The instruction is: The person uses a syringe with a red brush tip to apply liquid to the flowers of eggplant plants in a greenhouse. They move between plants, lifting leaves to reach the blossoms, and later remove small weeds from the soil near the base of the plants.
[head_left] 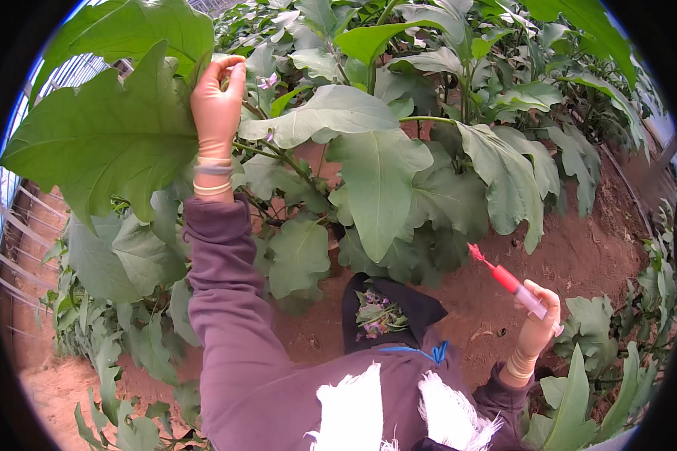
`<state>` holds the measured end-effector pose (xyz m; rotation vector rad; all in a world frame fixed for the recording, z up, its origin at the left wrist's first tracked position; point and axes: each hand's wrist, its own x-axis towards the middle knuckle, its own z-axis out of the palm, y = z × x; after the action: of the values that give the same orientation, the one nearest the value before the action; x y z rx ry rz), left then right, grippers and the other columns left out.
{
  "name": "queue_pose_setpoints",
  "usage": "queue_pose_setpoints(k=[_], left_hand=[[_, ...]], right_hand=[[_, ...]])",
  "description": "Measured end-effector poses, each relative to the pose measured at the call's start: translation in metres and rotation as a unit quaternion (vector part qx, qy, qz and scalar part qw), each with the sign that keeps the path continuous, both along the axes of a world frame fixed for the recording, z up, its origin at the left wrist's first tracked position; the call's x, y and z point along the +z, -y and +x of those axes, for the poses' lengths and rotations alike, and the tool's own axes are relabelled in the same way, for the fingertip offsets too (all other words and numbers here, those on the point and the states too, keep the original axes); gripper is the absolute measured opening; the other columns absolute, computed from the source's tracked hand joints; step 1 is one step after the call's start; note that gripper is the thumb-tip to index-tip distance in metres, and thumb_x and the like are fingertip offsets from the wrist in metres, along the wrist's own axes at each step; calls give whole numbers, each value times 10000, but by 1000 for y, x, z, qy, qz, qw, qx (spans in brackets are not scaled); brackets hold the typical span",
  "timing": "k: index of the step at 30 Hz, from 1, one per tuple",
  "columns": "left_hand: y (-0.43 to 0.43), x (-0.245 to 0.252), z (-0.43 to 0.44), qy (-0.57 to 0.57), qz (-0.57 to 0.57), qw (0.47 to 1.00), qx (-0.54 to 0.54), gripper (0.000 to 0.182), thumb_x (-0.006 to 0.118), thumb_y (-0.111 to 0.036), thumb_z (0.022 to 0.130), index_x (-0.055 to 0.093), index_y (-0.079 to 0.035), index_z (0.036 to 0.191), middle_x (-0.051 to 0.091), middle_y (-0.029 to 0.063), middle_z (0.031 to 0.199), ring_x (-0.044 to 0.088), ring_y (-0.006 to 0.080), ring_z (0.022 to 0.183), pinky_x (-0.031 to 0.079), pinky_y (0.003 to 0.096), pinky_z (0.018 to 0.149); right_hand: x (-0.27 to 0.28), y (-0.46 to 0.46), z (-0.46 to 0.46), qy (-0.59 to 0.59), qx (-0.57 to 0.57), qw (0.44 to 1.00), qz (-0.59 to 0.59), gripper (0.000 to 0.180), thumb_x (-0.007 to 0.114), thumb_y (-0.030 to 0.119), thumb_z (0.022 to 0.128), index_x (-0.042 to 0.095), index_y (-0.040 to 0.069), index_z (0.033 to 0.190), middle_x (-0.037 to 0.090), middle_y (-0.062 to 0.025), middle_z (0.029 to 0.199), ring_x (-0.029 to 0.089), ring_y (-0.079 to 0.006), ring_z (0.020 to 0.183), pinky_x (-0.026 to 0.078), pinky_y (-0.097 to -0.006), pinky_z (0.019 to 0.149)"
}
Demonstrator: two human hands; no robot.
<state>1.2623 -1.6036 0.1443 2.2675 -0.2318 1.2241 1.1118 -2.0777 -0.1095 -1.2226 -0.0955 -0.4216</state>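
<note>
My left hand (219,107), in a thin latex glove, is raised among the eggplant leaves, with thumb and fingers curled together. Whether something is pinched between the fingertips is hard to see. A large eggplant leaf (107,129) lies against its left side, and a pale purple flower (268,82) shows just to its right. Low on the right, my gloved right hand (537,318) grips a plastic syringe (508,279) partly filled with red liquid. The syringe points up and left, and its frayed tip (476,252) is red.
A black cloth pouch (356,310) at my waist, tied with a blue cord (437,352), holds picked purple flowers and green bits (381,315). Dense eggplant foliage (381,186) stands ahead. Reddish bare soil (575,253) and more plants (589,327) lie to the right.
</note>
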Motion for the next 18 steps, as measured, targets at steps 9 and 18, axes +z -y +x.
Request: queue_pose_setpoints(k=[9,18], left_hand=[[-47,-14,58,-154,593,721,323,100,559,-91,709,658,-97,698,648,99,688,655,243,626,501,347,513],[-30,-15,53,-115,343,858,365,125,604,-159,764,613,-49,823,642,116,769,639,234,698,493,321,588]], right_hand=[[12,56,84,29,-44,971,231,482,388,481,921,517,21,984,517,-136,930,466,-167,698,354,-251,602],[41,86,220,149,171,916,332,392,517,391,894,525,12,994,478,-79,912,408,-148,686,331,-259,608]])
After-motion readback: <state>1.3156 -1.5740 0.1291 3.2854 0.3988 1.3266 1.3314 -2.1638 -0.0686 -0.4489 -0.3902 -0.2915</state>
